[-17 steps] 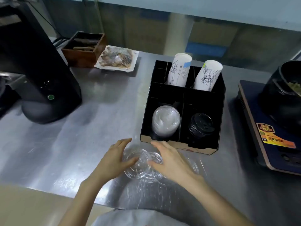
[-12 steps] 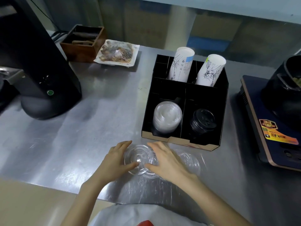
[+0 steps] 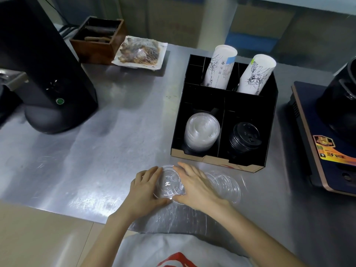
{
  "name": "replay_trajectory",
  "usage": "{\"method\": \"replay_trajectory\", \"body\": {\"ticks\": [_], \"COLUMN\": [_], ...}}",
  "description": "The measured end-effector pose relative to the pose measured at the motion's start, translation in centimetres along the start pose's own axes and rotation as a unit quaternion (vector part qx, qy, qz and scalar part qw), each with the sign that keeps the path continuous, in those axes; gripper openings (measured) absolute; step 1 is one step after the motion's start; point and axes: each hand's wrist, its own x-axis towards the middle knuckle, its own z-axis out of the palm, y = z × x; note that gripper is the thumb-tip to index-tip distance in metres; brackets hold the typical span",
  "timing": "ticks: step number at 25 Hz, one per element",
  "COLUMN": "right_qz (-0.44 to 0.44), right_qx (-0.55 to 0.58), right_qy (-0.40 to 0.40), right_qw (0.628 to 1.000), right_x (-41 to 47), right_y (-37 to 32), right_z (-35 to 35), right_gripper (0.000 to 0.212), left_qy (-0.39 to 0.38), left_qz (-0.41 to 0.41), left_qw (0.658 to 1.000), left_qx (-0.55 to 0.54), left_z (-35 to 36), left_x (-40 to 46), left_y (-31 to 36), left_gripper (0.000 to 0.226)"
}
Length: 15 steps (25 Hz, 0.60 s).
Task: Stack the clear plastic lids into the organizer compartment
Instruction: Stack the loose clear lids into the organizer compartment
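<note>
Though loose, both hands [image 3: 143,187] [image 3: 196,186] around lids [image 3: 169,185].

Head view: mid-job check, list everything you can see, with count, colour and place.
loose lids: several, clear, on the counter in front of the organizer
counter: one, steel
organizer: one, black, right of centre
lid stack: one, clear, front left compartment
black lids: one stack, front right compartment
cup stacks: two, white with print, back compartments
machine: one, black, left
wooden box: one, brown, back left
wrapped tray: one, white, beside the wooden box
pot: one, black, on the cooker
cooker: one, dark blue, right edge
left grip: bare hand, cupping the loose lids' left rim
right grip: bare hand, flat on the loose lids
</note>
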Motion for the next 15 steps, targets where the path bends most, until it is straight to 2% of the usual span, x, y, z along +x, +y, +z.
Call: {"method": "replay_trajectory", "body": {"ticks": [15], "right_qz": [-0.024], "right_qx": [0.017], "right_qy": [0.036], "right_qw": [0.999], "right_x": [-1.0], "right_y": [0.6], "right_z": [-0.9], "right_gripper": [0.077], "left_qy": [0.009], "left_qz": [0.040], "left_qw": [0.999], "left_qx": [-0.007], "left_z": [-1.4], "left_x": [0.4], "left_y": [1.5], "left_gripper": [0.102]}}
